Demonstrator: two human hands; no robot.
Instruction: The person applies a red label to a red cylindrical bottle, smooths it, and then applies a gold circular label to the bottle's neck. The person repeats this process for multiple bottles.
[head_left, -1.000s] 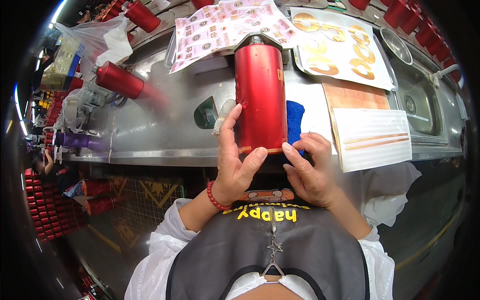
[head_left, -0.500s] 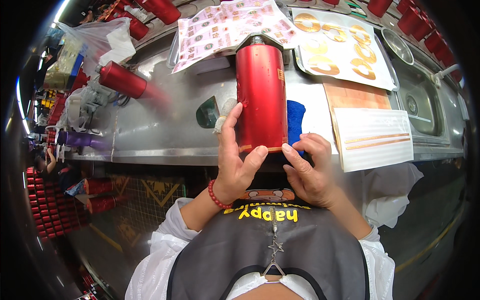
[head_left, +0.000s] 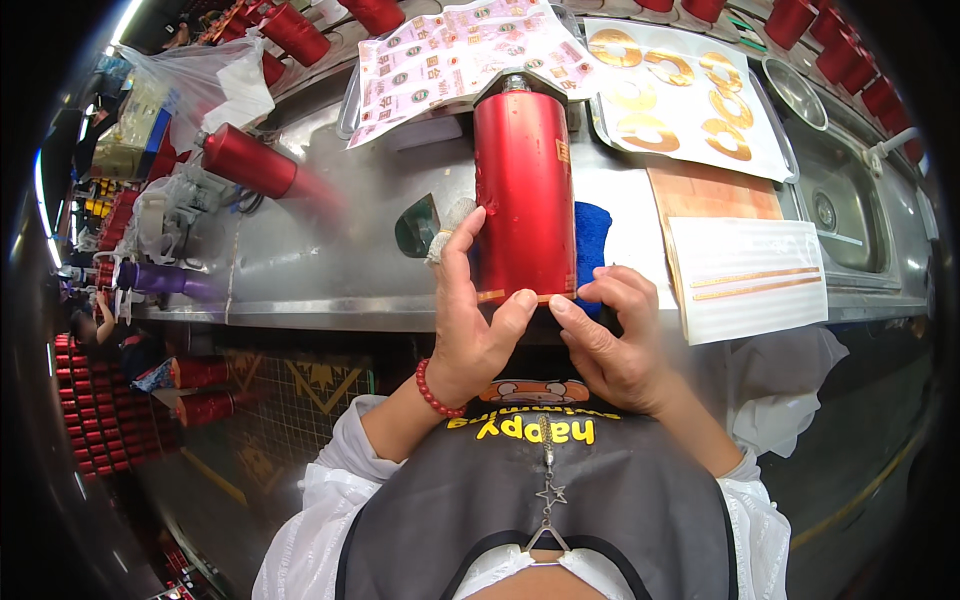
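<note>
While both hands are up at the counter's near edge, I see the red bottle [head_left: 523, 190] lying lengthwise away from me on the steel counter [head_left: 330, 260], its capped neck pointing toward the far side and its base at the edge. My left hand [head_left: 470, 320] is wrapped round the bottle's lower left side, fingers stretched up along the body and the thumb pressed against the base rim, so it is grasping the bottle. My right hand [head_left: 615, 340] sits at the base on the right, fingertips pinched together on the bottom edge; I read it as gripping the bottle's rim, though what exactly lies under the fingertips is too small to tell. A red bead bracelet [head_left: 432, 388] circles the left wrist.

Just right of the bottle, partly hidden by it, lies a blue cloth [head_left: 592, 240]. A dark green piece [head_left: 416, 224] rests just left of it, near my left fingers. Behind the neck is a sheet of small printed stickers [head_left: 450, 60], and to the right of that a tray of gold ring shapes [head_left: 690, 95]. Nearer, on the right, a white sheet with orange stripes [head_left: 745, 275] hangs over the counter edge, beside the sink [head_left: 850, 205]. Another red bottle [head_left: 250, 162] lies on its side well to the left, and a purple one [head_left: 150, 278] further left again.
</note>
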